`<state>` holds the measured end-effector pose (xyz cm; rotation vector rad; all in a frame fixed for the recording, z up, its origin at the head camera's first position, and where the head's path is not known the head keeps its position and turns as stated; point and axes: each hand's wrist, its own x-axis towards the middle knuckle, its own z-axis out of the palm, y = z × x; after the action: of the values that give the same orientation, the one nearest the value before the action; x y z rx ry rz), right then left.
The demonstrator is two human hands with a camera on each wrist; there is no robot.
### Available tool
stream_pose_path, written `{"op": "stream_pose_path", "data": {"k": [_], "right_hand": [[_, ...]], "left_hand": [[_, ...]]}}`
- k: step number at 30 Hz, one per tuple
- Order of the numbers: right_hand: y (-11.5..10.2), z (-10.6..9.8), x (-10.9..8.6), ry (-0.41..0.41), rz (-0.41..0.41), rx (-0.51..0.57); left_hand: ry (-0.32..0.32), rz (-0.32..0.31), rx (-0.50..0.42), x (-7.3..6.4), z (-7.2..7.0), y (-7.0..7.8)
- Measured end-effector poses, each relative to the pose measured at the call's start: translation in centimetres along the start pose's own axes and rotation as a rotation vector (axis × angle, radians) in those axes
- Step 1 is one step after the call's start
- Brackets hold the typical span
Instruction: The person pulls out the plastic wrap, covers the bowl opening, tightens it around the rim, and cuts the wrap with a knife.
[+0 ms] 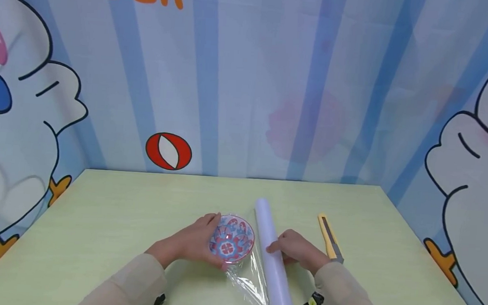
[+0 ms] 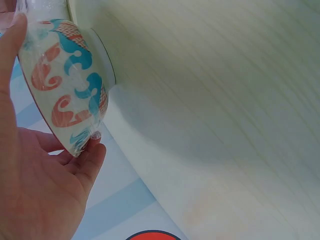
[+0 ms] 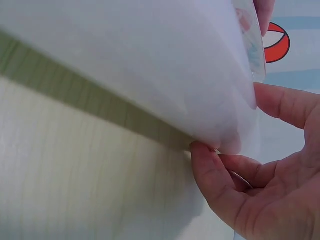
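Note:
My left hand (image 1: 198, 239) grips a bowl (image 1: 232, 239) with a red and blue pattern, thumb at the near side and fingers around the far side. In the left wrist view the bowl (image 2: 75, 85) stands on its foot, and clear film clings to its outside. A sheet of clear plastic wrap (image 1: 252, 283) stretches from the bowl to a long pale roll of plastic wrap (image 1: 273, 263). My right hand (image 1: 298, 248) holds this roll from its right side. Seen from the right wrist, thumb and fingers (image 3: 207, 167) curl about the roll (image 3: 150, 55).
A yellow utility knife (image 1: 327, 234) lies on the table (image 1: 138, 202), just behind and right of my right hand. Behind the table's far edge hangs a blue striped cloth (image 1: 247, 101) with cartoon figures.

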<state>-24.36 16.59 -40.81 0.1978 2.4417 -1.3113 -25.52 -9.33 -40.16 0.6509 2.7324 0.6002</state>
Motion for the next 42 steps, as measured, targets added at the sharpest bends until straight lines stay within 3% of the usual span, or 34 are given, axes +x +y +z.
{"op": "stream_pose_path", "data": {"k": [11, 20, 26, 29, 33, 39, 42], "right_hand": [[0.4, -1.5, -0.1, 0.046, 0.036, -0.055], [0.2, -2.1, -0.2, 0.115, -0.039, -0.303], [0.7, -2.8, -0.7, 0.035, -0.045, -0.429], [0.9, -2.9, -0.9, 0.005, -0.008, -0.346], [1.2, -2.4, -1.1, -0.019, 0.035, -0.157], [1.3, -1.6, -1.1, -0.052, 0.016, 0.046], [1.2, -1.4, -1.0, -0.030, 0.006, 0.100]], "left_hand": [[-0.005, -0.014, -0.029, -0.3, -0.4, -0.1], [-0.010, -0.023, -0.030, -0.3, -0.4, -0.3], [-0.006, -0.021, -0.030, -0.3, -0.4, -0.5], [0.000, -0.017, -0.023, -0.4, -0.3, -0.6], [-0.001, -0.024, -0.028, -0.6, -0.4, -0.7], [-0.002, -0.023, -0.031, -0.8, -0.7, -0.2], [-0.004, -0.026, -0.026, -0.9, -0.8, -0.1]]}}
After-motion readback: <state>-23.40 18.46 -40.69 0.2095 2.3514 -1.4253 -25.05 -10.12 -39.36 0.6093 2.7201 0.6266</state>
